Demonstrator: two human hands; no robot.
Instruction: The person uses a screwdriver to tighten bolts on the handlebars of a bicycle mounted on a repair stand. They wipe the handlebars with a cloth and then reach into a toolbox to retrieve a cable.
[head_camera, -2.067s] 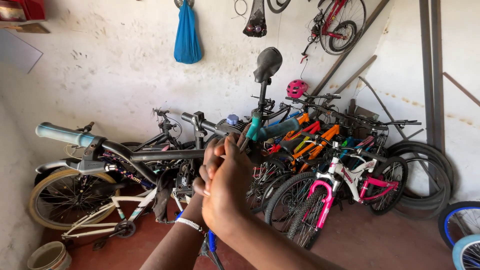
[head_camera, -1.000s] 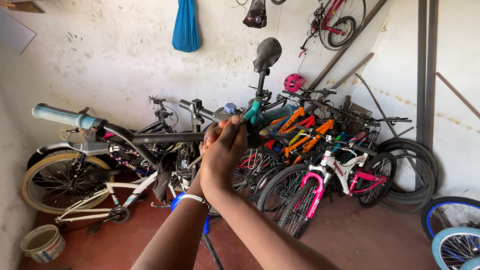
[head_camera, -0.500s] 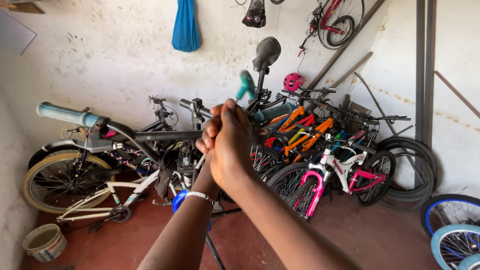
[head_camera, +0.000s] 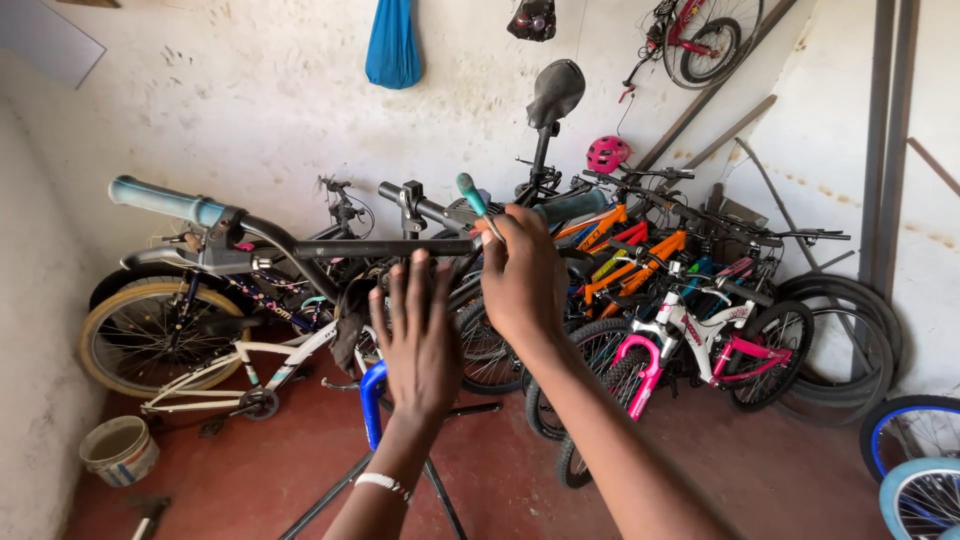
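The left hand (head_camera: 420, 335) had let go and spread its fingers open below the black handlebar (head_camera: 385, 248), while the right hand (head_camera: 522, 275) stayed squeezed around the green-handled tool (head_camera: 472, 199) at the bar's right end.

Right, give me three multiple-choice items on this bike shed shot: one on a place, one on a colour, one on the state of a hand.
1. Where is the blue bag?
A. hanging on the wall
B. on the floor
C. in the bucket

2. What colour is the helmet among the parked bikes?
A. yellow
B. pink
C. white

3. How is the left hand?
A. clenched in a fist
B. gripping a tyre
C. open with fingers spread

Answers:
1 A, it hangs high on the white wall above the bikes.
2 B, it shows bright pink beside the orange bike.
3 C, its fingers fan out just below the black handlebar, while the right hand holds a green-handled tool.
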